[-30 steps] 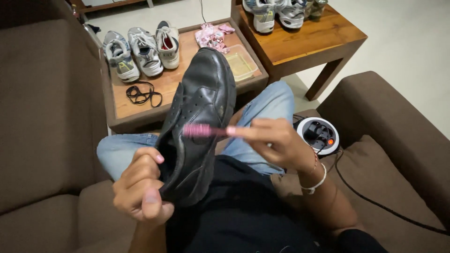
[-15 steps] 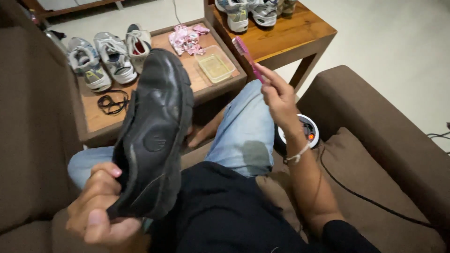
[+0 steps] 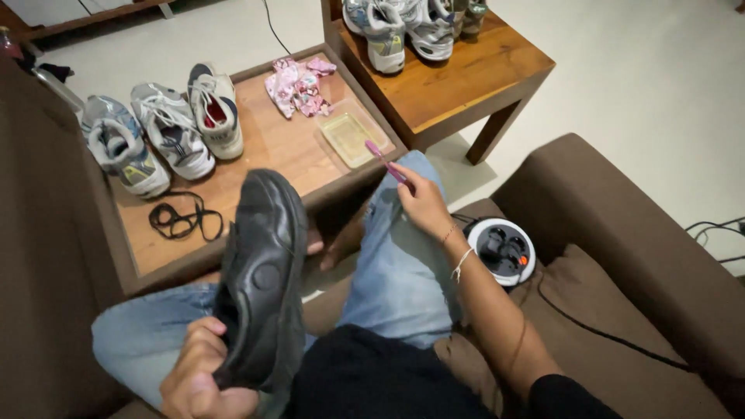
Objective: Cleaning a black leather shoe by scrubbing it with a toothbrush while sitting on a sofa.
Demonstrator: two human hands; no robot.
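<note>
Holding the black shoe (image 3: 262, 279) by its heel, my left hand (image 3: 203, 380) has its grip closed around the back edge, sole facing up, above my lap. I judge it fairly heavy and stiff, smooth leather likely slippery, so the heel rim is the surest hold. My right hand (image 3: 421, 202) pinches a light pink brush (image 3: 383, 159), its tip over the shallow clear tray (image 3: 347, 140) on the low counter (image 3: 272, 147). Three sneakers (image 3: 167, 128), a black lace (image 3: 182, 219) and pink cloth (image 3: 295, 84) crowd that surface.
</note>
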